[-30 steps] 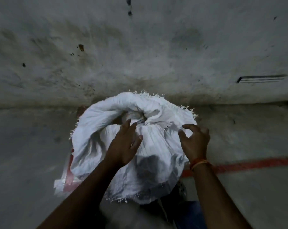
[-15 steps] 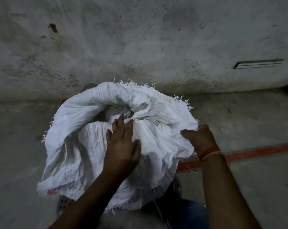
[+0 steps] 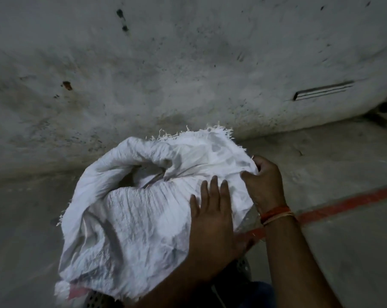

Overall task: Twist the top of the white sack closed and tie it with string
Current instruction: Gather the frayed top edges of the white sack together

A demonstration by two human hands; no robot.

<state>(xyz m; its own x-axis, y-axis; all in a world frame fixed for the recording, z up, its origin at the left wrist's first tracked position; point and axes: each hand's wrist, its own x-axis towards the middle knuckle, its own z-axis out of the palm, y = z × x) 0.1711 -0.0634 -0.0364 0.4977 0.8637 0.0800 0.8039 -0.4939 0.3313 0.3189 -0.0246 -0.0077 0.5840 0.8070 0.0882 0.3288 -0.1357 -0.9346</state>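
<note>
The concrete wall [image 3: 188, 63] is filling the upper half of the view and the grey floor [image 3: 332, 165] is running beneath it, crossed by a red painted line [image 3: 348, 202]; nothing here is serving as a raised surface, so the work is being done low, over the floor. The white sack [image 3: 130, 218] is sitting just in front of the wall's foot, its loose, frayed top flopping open around a dark hollow near the middle, which suggests the mouth is being gathered rather than twisted yet. The left hand [image 3: 212, 227] is lying flat on the cloth with fingers spread and nothing taken up in its grip, probably pressing the bulk down so the sack is not shifting while the rim is being worked. The right hand [image 3: 266, 183] is closing its grip on the sack's frayed right edge, thumb and fingers pinching a fold, seemingly to be drawing that side inward toward the hollow. A red and orange thread band [image 3: 277, 214] is circling the right wrist. No tying string is showing anywhere, so the tie is likely some way off.
</note>
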